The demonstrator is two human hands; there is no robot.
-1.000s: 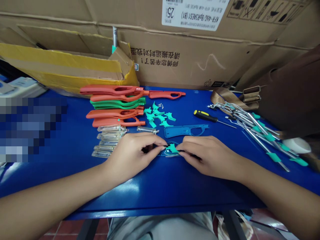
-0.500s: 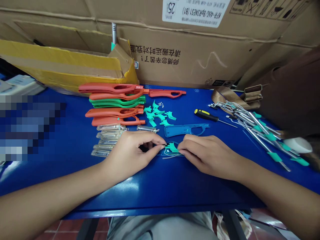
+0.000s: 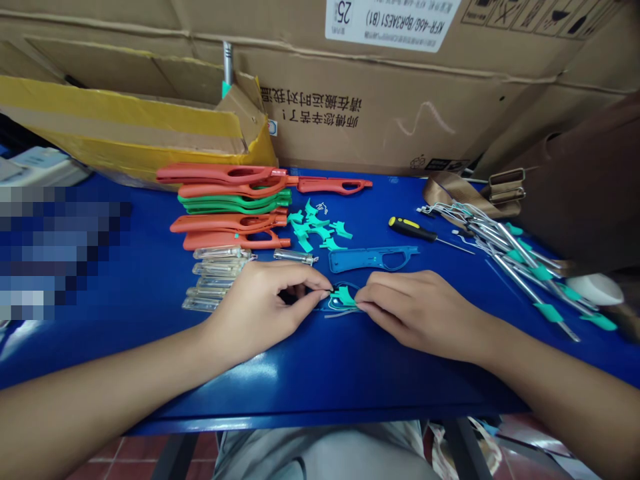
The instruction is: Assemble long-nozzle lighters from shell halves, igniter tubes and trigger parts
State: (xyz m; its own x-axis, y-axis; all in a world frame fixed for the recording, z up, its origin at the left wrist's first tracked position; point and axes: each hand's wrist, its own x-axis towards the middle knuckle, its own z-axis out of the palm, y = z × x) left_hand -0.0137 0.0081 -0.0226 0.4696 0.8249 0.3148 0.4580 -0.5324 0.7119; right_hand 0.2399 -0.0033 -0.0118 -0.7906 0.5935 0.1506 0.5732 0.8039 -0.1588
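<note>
At the blue table (image 3: 310,390), pinches a dark bit (image 3: 331,289) with left fingers (image 3: 323,294), a teal clip (image 3: 344,296) over wires (image 3: 343,309) with right fingers (image 3: 361,299); seems part-done, not yet joined to the blue shell (image 3: 357,259) beyond.

My single view, worn on the head, looking forward and down over the near edge of the glossy blue worktop (image 3: 280,397), fairly near the handled blue plastic shell (image 3: 353,260) below mid-frame, facing upright printed brown cardboard (image 3: 400,93) behind.
</note>
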